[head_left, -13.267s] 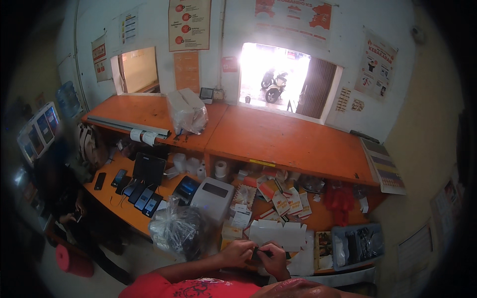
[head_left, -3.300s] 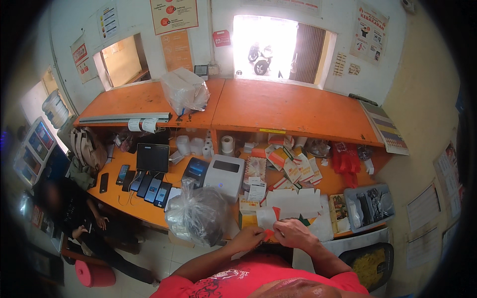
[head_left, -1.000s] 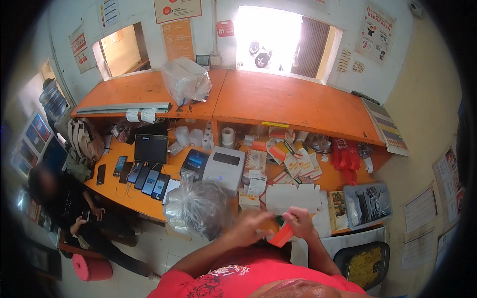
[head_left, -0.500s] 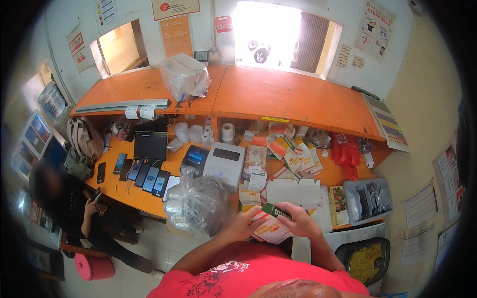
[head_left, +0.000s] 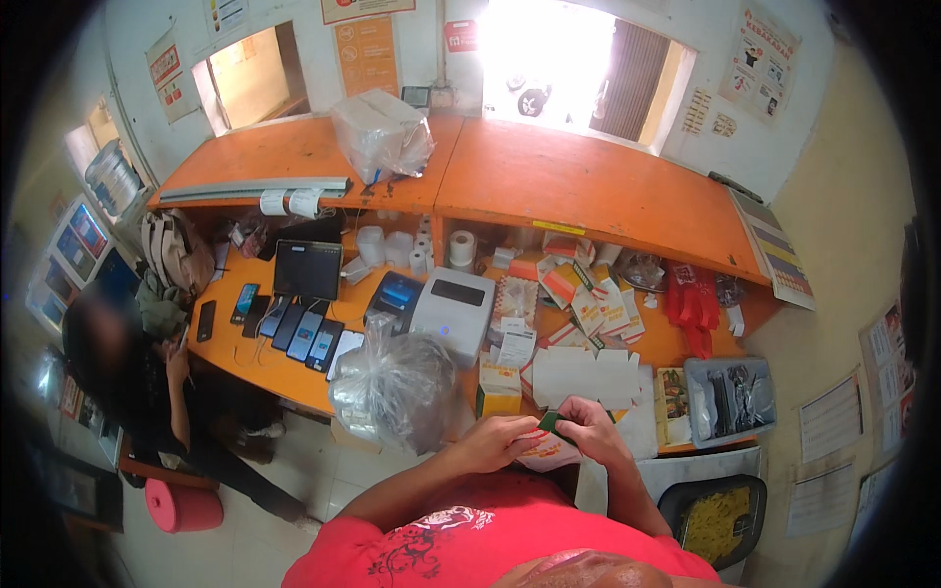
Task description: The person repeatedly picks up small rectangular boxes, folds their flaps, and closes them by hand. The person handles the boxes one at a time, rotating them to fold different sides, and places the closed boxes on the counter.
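In front of my chest is a small white and red cardboard food box point(head_left: 546, 453) with a green flap at its top. My left hand point(head_left: 500, 441) grips its left side, fingers closed on the edge. At the top right, my right hand point(head_left: 586, 429) pinches the green flap. The lower part of the box runs down out of clear sight against my body. Just beyond my hands, a yellow and white box point(head_left: 499, 392) stands on the counter. To its right lies a white flattened carton point(head_left: 586, 379).
Left of my hands sits a clear plastic bag point(head_left: 392, 397), near a white printer point(head_left: 454, 312) and several phones point(head_left: 302, 336). Flattened printed cartons point(head_left: 600, 306) lie farther back. On the right stands a grey tray point(head_left: 730, 400) of black packets. A seated person point(head_left: 127, 382) holds a phone at far left.
The box has turned and dropped lower between my hands, showing less of its printed face. My right fingers have gathered from a spread hold to a pinch on the green flap.
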